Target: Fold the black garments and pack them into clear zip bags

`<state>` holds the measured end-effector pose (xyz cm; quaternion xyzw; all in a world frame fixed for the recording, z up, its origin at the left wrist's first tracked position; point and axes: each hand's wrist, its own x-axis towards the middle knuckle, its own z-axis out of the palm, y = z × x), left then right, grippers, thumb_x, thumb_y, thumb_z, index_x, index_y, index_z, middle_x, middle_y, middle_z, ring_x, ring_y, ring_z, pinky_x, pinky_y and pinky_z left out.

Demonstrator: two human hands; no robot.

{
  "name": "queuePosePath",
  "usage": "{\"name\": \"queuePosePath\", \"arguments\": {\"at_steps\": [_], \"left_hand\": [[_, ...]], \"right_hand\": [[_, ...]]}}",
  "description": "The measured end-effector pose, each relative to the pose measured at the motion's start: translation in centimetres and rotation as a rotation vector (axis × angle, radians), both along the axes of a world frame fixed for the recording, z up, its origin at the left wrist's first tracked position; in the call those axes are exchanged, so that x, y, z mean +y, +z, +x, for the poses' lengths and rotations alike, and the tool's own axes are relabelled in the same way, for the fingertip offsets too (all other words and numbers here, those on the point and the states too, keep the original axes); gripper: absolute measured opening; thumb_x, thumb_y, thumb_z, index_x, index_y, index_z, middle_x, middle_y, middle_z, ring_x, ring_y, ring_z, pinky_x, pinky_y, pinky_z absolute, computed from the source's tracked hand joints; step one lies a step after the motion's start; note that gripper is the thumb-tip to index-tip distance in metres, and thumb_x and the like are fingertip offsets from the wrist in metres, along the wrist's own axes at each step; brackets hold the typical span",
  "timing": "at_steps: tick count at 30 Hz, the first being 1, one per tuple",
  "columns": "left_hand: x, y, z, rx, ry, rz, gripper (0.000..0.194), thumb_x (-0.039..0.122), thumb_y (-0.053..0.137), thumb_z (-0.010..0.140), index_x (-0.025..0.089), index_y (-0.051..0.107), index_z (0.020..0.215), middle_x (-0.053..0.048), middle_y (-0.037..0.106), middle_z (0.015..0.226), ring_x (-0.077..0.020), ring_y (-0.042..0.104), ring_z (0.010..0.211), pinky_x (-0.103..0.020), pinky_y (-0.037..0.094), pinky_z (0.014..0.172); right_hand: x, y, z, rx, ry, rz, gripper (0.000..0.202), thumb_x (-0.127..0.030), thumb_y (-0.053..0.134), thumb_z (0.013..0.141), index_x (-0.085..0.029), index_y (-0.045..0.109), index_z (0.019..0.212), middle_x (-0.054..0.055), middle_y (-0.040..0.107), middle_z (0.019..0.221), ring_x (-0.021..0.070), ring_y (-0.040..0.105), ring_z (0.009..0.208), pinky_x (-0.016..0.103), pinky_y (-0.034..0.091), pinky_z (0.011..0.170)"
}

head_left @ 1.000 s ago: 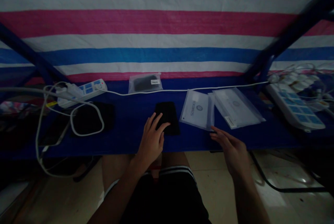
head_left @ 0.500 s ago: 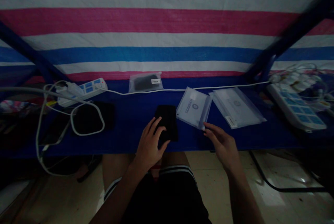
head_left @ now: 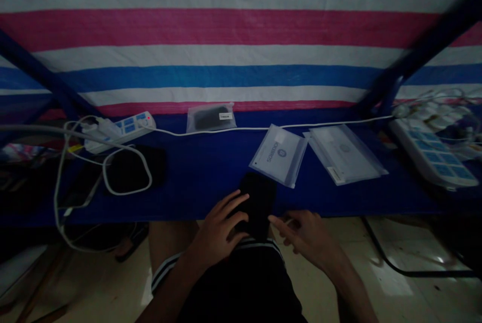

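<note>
A dark, flat black item (head_left: 259,200) lies at the front edge of the blue table (head_left: 196,162), partly overhanging it. My left hand (head_left: 222,227) rests on its left side with the fingers apart. At its lower right corner is my right hand (head_left: 301,235), thumb and fingers bent in; whatever may be between them is too dark to make out. Beyond the black item lies a clear zip pouch (head_left: 280,154) with a printed white insert. More clear pouches (head_left: 342,154) overlap to the right of it.
Near the back lies another pouch (head_left: 211,118) with a dark item inside. Power strips (head_left: 130,129) with white cables stand at left and right (head_left: 437,154). A phone (head_left: 83,187) lies at the left. Striped sheeting (head_left: 241,26) hangs behind.
The black item has moved toward me and slightly right, over the table edge. My left hand moved along with it. My right hand left the printed pouch and came down beside the black item.
</note>
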<state>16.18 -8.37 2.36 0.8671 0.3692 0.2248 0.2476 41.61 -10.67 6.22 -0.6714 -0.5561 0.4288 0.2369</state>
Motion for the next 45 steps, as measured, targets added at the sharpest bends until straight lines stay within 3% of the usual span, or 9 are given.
{"name": "queuePosePath", "arguments": {"at_steps": [6,13,16,20,25,29,35,39,45], "left_hand": [[0.1,0.8,1.7,-0.004,-0.155,-0.032,0.024,0.014,0.070,0.092,0.027,0.065,0.111,-0.003,0.050,0.162,-0.0248,0.036,0.156,-0.050,0.044,0.124],[3.0,3.3,4.0,-0.122,-0.205,-0.087,0.033,0.037,0.068,0.097,0.027,0.062,0.128,-0.008,0.057,0.154,-0.0276,0.052,0.143,-0.050,0.046,0.120],[5.7,2.7,5.3,-0.117,-0.092,-0.006,0.032,0.031,0.052,0.106,0.029,0.060,0.137,-0.005,0.059,0.152,-0.0228,0.052,0.144,-0.047,0.044,0.122],[8.3,0.6,6.5,0.095,-0.022,0.130,0.049,0.037,0.054,0.107,0.028,0.047,0.154,-0.007,0.049,0.163,-0.0235,0.039,0.155,-0.052,0.032,0.129],[8.1,-0.2,5.0,0.232,0.078,0.201,0.050,0.041,0.056,0.105,0.029,0.050,0.153,-0.008,0.049,0.163,-0.0295,0.039,0.154,-0.059,0.028,0.128],[7.2,0.0,1.0,0.233,0.240,0.225,0.028,0.036,0.054,0.105,0.025,0.065,0.129,-0.008,0.061,0.149,-0.0307,0.049,0.145,-0.058,0.036,0.124],[6.6,0.6,-3.9,0.224,0.464,0.268,0.015,0.031,0.054,0.103,0.022,0.065,0.103,-0.011,0.070,0.123,-0.0330,0.060,0.125,-0.061,0.042,0.116],[6.5,1.4,-2.5,0.153,0.453,0.284,0.012,0.029,0.056,0.101,0.021,0.064,0.105,-0.011,0.067,0.121,-0.0321,0.059,0.125,-0.059,0.043,0.116],[7.8,1.2,1.9,-0.007,0.232,0.177,0.032,0.021,0.062,0.096,0.019,0.060,0.128,-0.013,0.061,0.137,-0.0311,0.051,0.140,-0.051,0.045,0.119]], "right_hand": [[-2.0,-1.8,-0.5,0.315,-0.175,-0.100,0.053,-0.071,0.077,0.075,-0.018,0.079,0.080,0.008,0.078,0.078,0.0270,0.074,0.070,0.035,0.061,0.057],[-3.1,-3.7,0.8,0.332,-0.373,-0.032,0.061,-0.073,0.075,0.077,-0.015,0.078,0.095,0.010,0.080,0.086,0.0292,0.075,0.080,0.036,0.062,0.067],[-3.1,-3.8,1.9,0.316,-0.399,-0.014,0.063,-0.073,0.075,0.077,-0.015,0.079,0.101,0.011,0.081,0.091,0.0298,0.075,0.081,0.037,0.062,0.067],[-2.8,-3.3,2.9,0.313,-0.408,-0.006,0.065,-0.073,0.076,0.076,-0.016,0.079,0.108,0.012,0.082,0.097,0.0323,0.076,0.087,0.039,0.063,0.070],[-2.4,-1.8,3.4,0.296,-0.392,0.039,0.064,-0.071,0.078,0.076,-0.016,0.080,0.109,0.013,0.082,0.100,0.0343,0.076,0.095,0.040,0.063,0.076],[-1.7,-0.5,3.3,0.334,-0.386,0.099,0.058,-0.068,0.079,0.077,-0.020,0.080,0.110,0.011,0.082,0.103,0.0325,0.077,0.097,0.042,0.063,0.086],[0.4,-0.4,1.6,0.425,-0.363,0.098,0.060,-0.064,0.081,0.077,-0.021,0.077,0.119,0.011,0.082,0.107,0.0305,0.077,0.096,0.042,0.064,0.085],[2.2,-0.9,0.0,0.482,-0.277,0.073,0.063,-0.063,0.080,0.078,-0.020,0.074,0.123,0.012,0.082,0.106,0.0298,0.078,0.093,0.040,0.065,0.079],[5.8,-1.1,-1.1,0.467,-0.256,0.200,0.058,-0.062,0.079,0.079,-0.019,0.074,0.117,0.009,0.081,0.096,0.0289,0.076,0.090,0.037,0.062,0.076]]}}
